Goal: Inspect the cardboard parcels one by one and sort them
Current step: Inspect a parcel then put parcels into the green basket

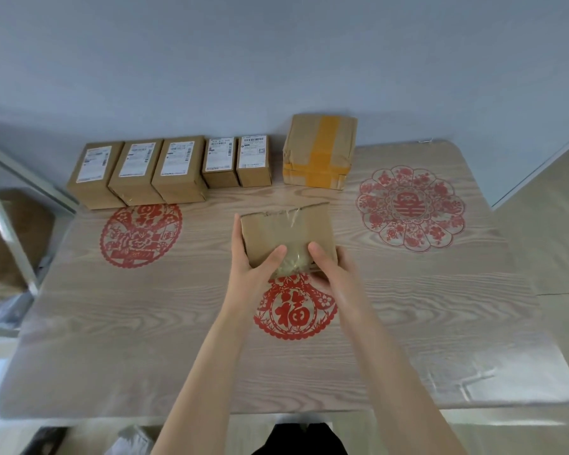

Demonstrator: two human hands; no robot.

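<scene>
Seven cardboard parcels are counted. One, the held parcel (286, 234), sits between both hands: the left hand (253, 261) grips its left side with the thumb laid on the top face, and the right hand (329, 267) grips its near right corner, thumb also on top. Clear tape runs across its top face, crumpled at the near edge. Whether its underside touches the bench (112, 356) cannot be told. Beyond the left hand and off to its left, five parcels bearing white labels stand touching in a row: three larger labelled parcels (137, 172) and two smaller labelled parcels (254, 160). Beyond the right hand, just beside that row, stands one dented parcel crossed with yellow tape (321, 152). The bench shows pale wood grain under a glossy film. Three red paper-cut designs are counted on it: one (294, 310) under the wrists, one (141, 236) well left of the left hand, one (411, 208) well right of the right hand. A grey-blue wall (276, 60) backs the bench; a metal frame (10, 205) stands at far left and pale floor (546, 224) at far right.
</scene>
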